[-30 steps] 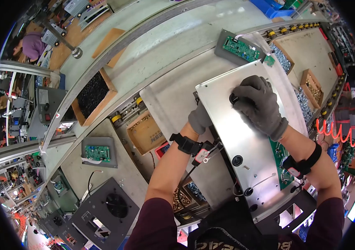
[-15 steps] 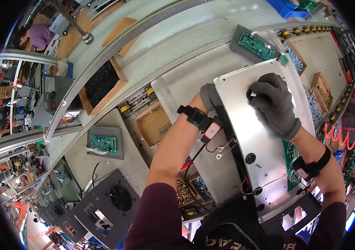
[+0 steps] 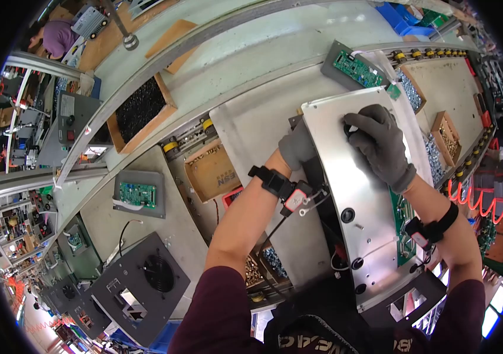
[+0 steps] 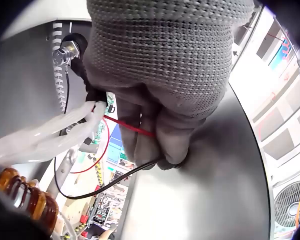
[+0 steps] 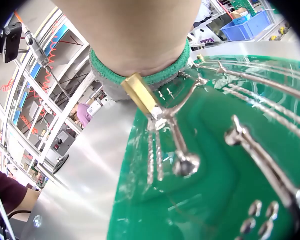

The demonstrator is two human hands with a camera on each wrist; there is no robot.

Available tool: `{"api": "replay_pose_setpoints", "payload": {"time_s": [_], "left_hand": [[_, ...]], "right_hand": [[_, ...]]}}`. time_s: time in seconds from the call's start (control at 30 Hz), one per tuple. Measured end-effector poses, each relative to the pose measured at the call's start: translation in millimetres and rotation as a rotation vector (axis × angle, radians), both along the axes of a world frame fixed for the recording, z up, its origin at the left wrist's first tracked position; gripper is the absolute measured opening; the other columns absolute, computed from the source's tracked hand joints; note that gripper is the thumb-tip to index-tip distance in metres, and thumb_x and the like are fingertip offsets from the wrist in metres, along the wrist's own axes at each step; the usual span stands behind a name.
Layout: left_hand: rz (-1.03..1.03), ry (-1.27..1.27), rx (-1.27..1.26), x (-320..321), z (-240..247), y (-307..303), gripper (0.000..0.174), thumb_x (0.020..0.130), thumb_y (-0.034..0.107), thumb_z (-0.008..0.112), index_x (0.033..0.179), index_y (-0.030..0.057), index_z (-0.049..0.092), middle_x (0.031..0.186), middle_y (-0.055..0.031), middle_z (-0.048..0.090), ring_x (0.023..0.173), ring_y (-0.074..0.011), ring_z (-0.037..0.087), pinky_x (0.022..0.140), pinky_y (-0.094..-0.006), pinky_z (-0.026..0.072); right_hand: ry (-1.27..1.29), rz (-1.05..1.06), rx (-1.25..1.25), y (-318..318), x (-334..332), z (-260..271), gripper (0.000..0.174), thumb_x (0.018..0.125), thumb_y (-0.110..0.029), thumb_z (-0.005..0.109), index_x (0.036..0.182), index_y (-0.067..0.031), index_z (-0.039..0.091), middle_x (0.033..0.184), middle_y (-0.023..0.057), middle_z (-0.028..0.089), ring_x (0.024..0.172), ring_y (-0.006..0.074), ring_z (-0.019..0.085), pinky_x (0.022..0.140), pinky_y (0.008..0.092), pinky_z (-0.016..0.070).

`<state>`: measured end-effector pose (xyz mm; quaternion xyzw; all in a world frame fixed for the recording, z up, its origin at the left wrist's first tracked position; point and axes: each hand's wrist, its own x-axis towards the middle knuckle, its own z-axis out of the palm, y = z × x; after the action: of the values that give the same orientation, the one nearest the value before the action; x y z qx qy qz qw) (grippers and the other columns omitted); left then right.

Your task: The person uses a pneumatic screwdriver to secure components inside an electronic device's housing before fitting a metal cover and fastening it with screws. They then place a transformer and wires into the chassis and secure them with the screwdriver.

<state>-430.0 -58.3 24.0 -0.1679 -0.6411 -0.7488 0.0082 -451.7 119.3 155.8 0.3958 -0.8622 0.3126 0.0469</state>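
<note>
A bare metal panel (image 3: 337,171), part of a chassis, lies in front of me in the head view. Over its far part, my gloved right hand (image 3: 384,147) pinches a small round black part (image 3: 349,125) at the surface. My left hand (image 3: 300,148) reaches in at the panel's left side, its fingers hidden there from above. In the left wrist view, that hand (image 4: 160,75) has curled fingers, with a red wire (image 4: 132,128) and a black wire (image 4: 107,187) running into them. A green circuit board (image 5: 215,155) with a brass standoff (image 5: 140,95) fills the right wrist view.
Another circuit board on a grey plate (image 3: 331,74) lies beyond the panel. Screw boxes, including a cardboard one (image 3: 210,171) and a small wooden one (image 3: 445,138), stand on both sides. A grey panel with a fan (image 3: 172,301) lies lower left. Black grommets (image 3: 347,215) sit in the metal panel.
The head view has shifted a little. My right hand stays at the same spot on the panel with the black part, and my left hand remains at the panel's left side.
</note>
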Motion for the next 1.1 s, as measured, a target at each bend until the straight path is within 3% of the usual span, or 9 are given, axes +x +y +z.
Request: {"api": "replay_pose_setpoints", "payload": {"time_s": [0.1,0.23,0.3,0.43,0.6,0.7,0.83,0.97,1.1], "left_hand": [[-0.248,-0.197,-0.216,0.7,13.0,-12.0,0.036,0.08,0.007,0.064,0.116,0.001,0.058,0.11,-0.0124,0.063,0.097,-0.0208,0.06,0.088,-0.0339,0.0484],[0.206,0.458,-0.559,6.1,-3.9,1.1,0.034,0.083,0.011,0.062,0.115,0.0024,0.057,0.11,-0.0127,0.062,0.099,-0.0233,0.059,0.089,-0.0337,0.0479],[0.23,0.245,-0.31,14.0,-0.5,12.9,0.03,0.083,0.002,0.056,0.113,-0.0019,0.057,0.109,-0.0154,0.062,0.098,-0.0247,0.059,0.088,-0.0344,0.0472],[0.151,-0.003,-0.284,19.2,8.0,13.5,0.03,0.083,0.002,0.055,0.113,-0.001,0.057,0.108,-0.0136,0.062,0.096,-0.0232,0.06,0.084,-0.0343,0.0484],[0.293,0.175,-0.672,19.0,14.2,3.4,0.03,0.08,0.014,0.059,0.108,0.004,0.061,0.105,-0.0184,0.062,0.098,-0.0333,0.059,0.087,-0.0373,0.0475],[0.169,0.051,-0.772,11.0,-23.8,-8.6,0.031,0.083,0.015,0.058,0.112,0.004,0.061,0.107,-0.0154,0.064,0.102,-0.0286,0.059,0.089,-0.0352,0.0463],[0.275,-0.321,-0.232,85.0,58.4,-31.3,0.032,0.087,0.018,0.058,0.116,0.0046,0.06,0.113,-0.0112,0.064,0.105,-0.0212,0.058,0.091,-0.0314,0.0445],[0.472,-0.46,-0.224,156.0,33.9,-44.0,0.033,0.089,0.021,0.058,0.117,0.0038,0.06,0.115,-0.0086,0.063,0.106,-0.0169,0.057,0.092,-0.0291,0.0433],[0.613,-0.52,-0.384,229.6,13.5,-6.7,0.031,0.089,0.022,0.059,0.113,0.0034,0.062,0.111,-0.0106,0.065,0.105,-0.0179,0.059,0.09,-0.0297,0.0448]], "right_hand": [[-0.014,0.036,0.054,1.2,1.5,3.1,0.024,0.073,-0.007,0.066,0.096,-0.0085,0.064,0.088,0.0102,0.059,0.081,0.0301,0.057,0.076,0.0382,0.0436],[0.051,0.106,-0.03,5.3,-0.9,-5.2,0.021,0.075,-0.007,0.066,0.095,-0.0082,0.062,0.086,0.0092,0.058,0.08,0.0303,0.057,0.073,0.039,0.0444],[0.044,0.152,-0.026,8.7,1.7,-3.0,0.026,0.075,-0.007,0.066,0.1,-0.0089,0.06,0.088,0.0101,0.057,0.08,0.0307,0.057,0.072,0.0392,0.0451],[0.114,0.218,0.021,0.4,9.1,1.2,0.034,0.074,-0.007,0.067,0.107,-0.0101,0.057,0.093,0.0116,0.056,0.08,0.0307,0.057,0.073,0.0403,0.0455],[0.202,0.081,0.138,-1.4,9.4,5.4,0.02,0.079,-0.018,0.064,0.097,-0.0103,0.06,0.09,0.011,0.057,0.083,0.0315,0.057,0.076,0.0409,0.0447],[0.186,0.166,0.226,-2.6,3.4,9.1,0.013,0.081,-0.018,0.061,0.091,-0.0096,0.06,0.087,0.0103,0.057,0.083,0.0305,0.057,0.076,0.0406,0.0447],[0.295,0.319,0.293,-1.8,-4.2,25.5,0.007,0.082,-0.013,0.059,0.087,-0.0085,0.06,0.083,0.0105,0.058,0.075,0.031,0.058,0.065,0.0403,0.0468],[-0.131,-0.011,-0.315,-4.7,-32.1,66.5,0.007,0.085,-0.007,0.059,0.09,-0.0026,0.061,0.071,0.0053,0.055,0.062,0.0131,0.051,0.059,0.0271,0.0421],[-0.068,0.275,-0.046,19.3,7.0,114.9,0.01,0.088,-0.005,0.057,0.095,0.0005,0.059,0.082,0.0018,0.057,0.073,0.007,0.05,0.064,0.0216,0.0403]]}}
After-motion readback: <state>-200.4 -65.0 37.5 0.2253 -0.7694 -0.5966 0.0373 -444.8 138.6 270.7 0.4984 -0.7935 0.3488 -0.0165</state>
